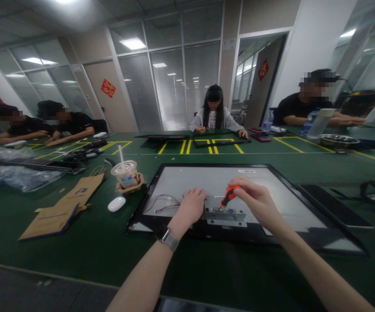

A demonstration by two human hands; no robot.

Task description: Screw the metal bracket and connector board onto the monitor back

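My right hand [252,197] grips an orange-and-black screwdriver [229,196], tilted with its lower end down at a metal bracket [225,215]. This bracket sits near the front edge of a large flat display panel [180,180], which has a black frame and a pale grey back. Flat against the panel, at the bracket's left end, lies my left hand [192,204] with its fingers stretched out. Thin cables [166,203] with small connectors trail over the panel to the left of that hand. The screwdriver's tip is too small to make out.
Left of the panel are a lidded drink cup [125,173] in a cardboard holder, a white mouse [116,203] and a brown paper bag [66,208]. A dark slab-like object [335,206] lies to the right. Across the green table [109,251] several people sit.
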